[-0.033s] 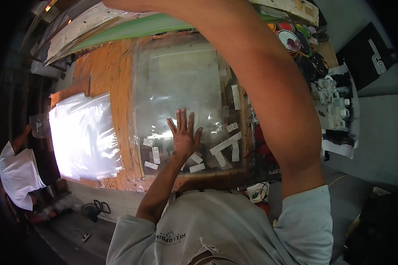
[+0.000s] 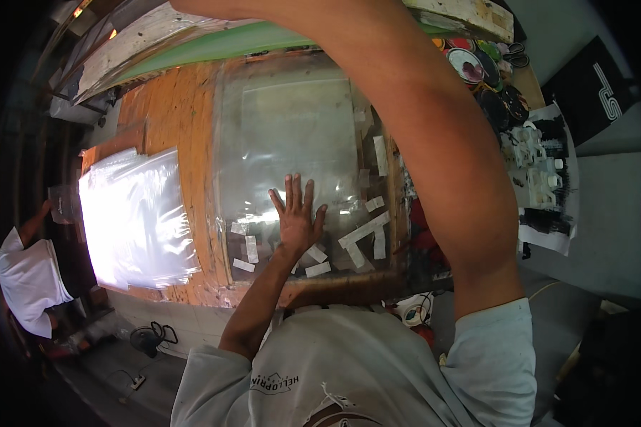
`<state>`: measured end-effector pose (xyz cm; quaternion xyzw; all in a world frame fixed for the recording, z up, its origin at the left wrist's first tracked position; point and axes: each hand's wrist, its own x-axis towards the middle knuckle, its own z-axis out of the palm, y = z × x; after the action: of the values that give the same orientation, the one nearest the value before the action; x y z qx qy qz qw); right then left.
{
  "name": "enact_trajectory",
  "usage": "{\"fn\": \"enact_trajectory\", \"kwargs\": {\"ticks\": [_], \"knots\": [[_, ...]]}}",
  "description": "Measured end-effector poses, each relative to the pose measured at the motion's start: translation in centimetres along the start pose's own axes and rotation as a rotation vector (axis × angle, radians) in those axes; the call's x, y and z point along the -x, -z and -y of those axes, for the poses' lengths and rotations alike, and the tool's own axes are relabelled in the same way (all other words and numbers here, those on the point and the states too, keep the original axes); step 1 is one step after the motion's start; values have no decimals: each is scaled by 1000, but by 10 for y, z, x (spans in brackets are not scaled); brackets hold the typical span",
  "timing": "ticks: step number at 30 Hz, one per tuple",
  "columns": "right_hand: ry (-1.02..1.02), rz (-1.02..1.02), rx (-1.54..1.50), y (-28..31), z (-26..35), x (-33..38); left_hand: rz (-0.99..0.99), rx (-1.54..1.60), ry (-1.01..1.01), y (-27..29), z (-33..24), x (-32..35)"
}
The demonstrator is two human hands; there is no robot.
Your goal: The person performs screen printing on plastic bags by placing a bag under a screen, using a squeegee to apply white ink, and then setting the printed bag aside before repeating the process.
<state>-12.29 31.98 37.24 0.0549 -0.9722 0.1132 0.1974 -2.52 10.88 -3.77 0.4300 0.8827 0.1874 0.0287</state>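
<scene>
My left hand (image 2: 297, 217) lies flat, fingers spread, on a clear plastic sheet or bag (image 2: 295, 128) spread over the worktable. Short strips of pale tape (image 2: 363, 231) are stuck around and below that hand. Across the upper right my right forearm (image 2: 406, 78) reaches up and to the left. It ends at the top edge of the picture, so the right hand is out of sight. Behind it, along the far side of the table, runs a tilted frame with a green screen (image 2: 206, 48); whether the right hand touches it is hidden.
A shiny stack of clear plastic bags (image 2: 135, 220) covers the table's left part. At far left a co-worker in a white shirt (image 2: 32, 277) holds a clear bag (image 2: 64, 204). Ink tins (image 2: 466, 65), scissors (image 2: 516, 55) and small bottles (image 2: 548, 181) stand at right.
The bag in the co-worker's hand has shifted slightly. My left hand and right arm stay practically where they were.
</scene>
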Motion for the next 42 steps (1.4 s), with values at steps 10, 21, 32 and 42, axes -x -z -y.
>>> {"fn": "enact_trajectory", "kwargs": {"ticks": [10, 21, 32, 42], "knots": [[-149, 80, -85, 1, 19, -3, -45, 31, -44, -7, 7, -5], [-126, -344, 164, -86, 64, 90, -456, 1030, 212, 122, -22, 28], [-305, 140, 131, -280, 78, 239, -111, 1903, 1246, 77, 18, 83], [-278, 115, 121, -293, 90, 259, -105, 1930, 1208, 73, 23, 91]]}}
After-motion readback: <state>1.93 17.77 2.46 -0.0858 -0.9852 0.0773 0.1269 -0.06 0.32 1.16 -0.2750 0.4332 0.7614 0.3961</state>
